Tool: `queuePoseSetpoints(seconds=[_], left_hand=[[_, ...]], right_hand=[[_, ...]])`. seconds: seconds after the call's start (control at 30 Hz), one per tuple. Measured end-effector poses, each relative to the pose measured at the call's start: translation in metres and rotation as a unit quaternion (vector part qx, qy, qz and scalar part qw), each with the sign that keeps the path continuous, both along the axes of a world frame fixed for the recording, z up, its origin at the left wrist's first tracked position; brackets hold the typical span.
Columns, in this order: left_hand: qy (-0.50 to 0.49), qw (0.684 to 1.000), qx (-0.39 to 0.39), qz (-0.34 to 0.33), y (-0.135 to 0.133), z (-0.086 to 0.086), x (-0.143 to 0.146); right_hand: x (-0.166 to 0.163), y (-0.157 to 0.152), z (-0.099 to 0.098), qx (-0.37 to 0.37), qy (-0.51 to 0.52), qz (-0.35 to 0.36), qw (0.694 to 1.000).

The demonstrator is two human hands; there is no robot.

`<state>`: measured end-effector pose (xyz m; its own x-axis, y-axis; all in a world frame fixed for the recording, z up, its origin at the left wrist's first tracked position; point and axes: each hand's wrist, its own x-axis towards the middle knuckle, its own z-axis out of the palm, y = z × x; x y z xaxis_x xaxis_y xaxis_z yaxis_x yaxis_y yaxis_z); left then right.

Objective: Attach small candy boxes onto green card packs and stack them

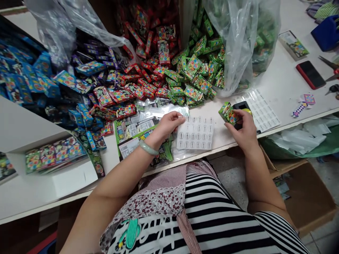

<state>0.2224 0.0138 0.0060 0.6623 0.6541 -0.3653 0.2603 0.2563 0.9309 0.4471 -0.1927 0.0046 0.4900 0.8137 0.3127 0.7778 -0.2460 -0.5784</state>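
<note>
My left hand (169,124), with a pale bangle at its wrist, pinches the upper left corner of a white sheet of round printed stickers (197,135). The sheet lies near the table's front edge, partly over clear plastic bags. Held between the thumb and fingers of my right hand (245,127) is a small green printed box (227,113), tilted a little above the table. A black object with a yellow part (242,106) sits right behind that hand, partly covered by it. Left of the sheet are flat green-and-black printed packages (137,132).
Heaps of small red boxes (137,88), green boxes (196,77) and blue boxes (34,74) fill the back and left. More sticker sheets (262,109), a red-edged phone (310,74) and scissors (329,65) lie rightward. An open carton (309,197) stands below.
</note>
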Motion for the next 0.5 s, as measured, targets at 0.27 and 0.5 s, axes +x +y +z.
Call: queuePoseSetpoints(seconds=[0.27,0.5], left_hand=[[0.095,0.979,0.127,-0.127,-0.016,-0.012,0.069],[0.278,0.822,0.412,-0.279,-0.004,-0.014,0.075]], right_hand=[[-0.011,-0.008,-0.015,-0.104,-0.028,0.174,0.979],[-0.003,-0.002,-0.038,-0.152,-0.016,0.145,0.978]])
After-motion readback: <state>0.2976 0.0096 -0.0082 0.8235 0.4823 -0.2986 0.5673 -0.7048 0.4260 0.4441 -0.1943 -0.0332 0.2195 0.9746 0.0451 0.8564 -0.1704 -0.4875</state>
